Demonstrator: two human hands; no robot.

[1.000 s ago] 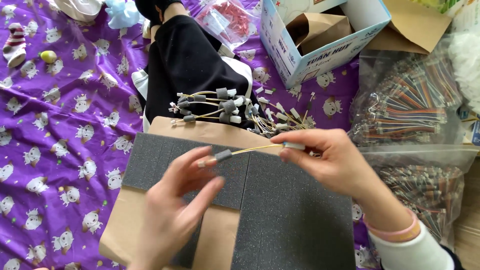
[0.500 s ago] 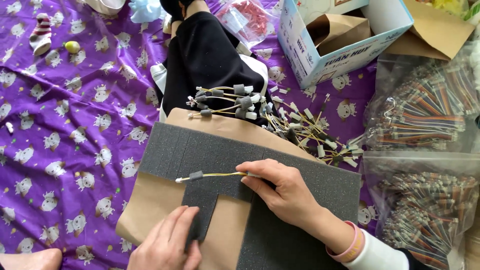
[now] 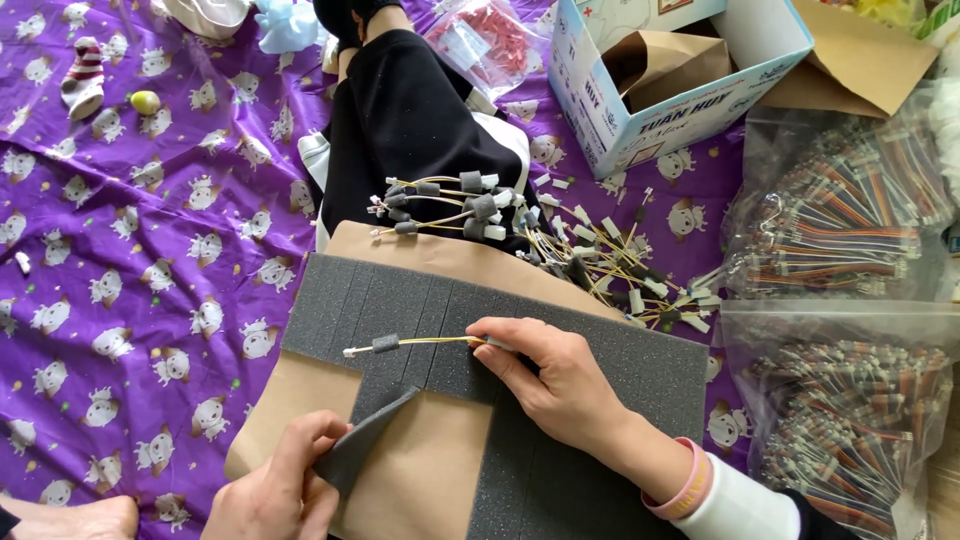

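My right hand [image 3: 555, 375] pinches one end of a thin yellow wire [image 3: 420, 343] that lies across a grey foam sheet [image 3: 600, 400]. The wire carries a small grey foam sleeve [image 3: 385, 344] and a white connector at its far left end. My left hand [image 3: 280, 490] grips the lower end of a narrow grey foam strip [image 3: 370, 440], lifting it off the brown paper [image 3: 430, 480] under the foam. Beyond the foam lies a pile of finished wires [image 3: 470, 210] with grey sleeves, resting on my black-clad leg [image 3: 410, 120].
A purple patterned sheet [image 3: 150, 250] covers the floor. A white-and-blue cardboard box [image 3: 680, 70] stands at the top right. Clear bags of coloured wire bundles [image 3: 840, 250] lie along the right. A bag of red parts [image 3: 490, 40] and a small sock [image 3: 82, 80] sit at the top.
My right hand carried the wire down and left onto the foam sheet. My left hand let go of the wire, dropped to the lower edge and peeled up a foam strip.
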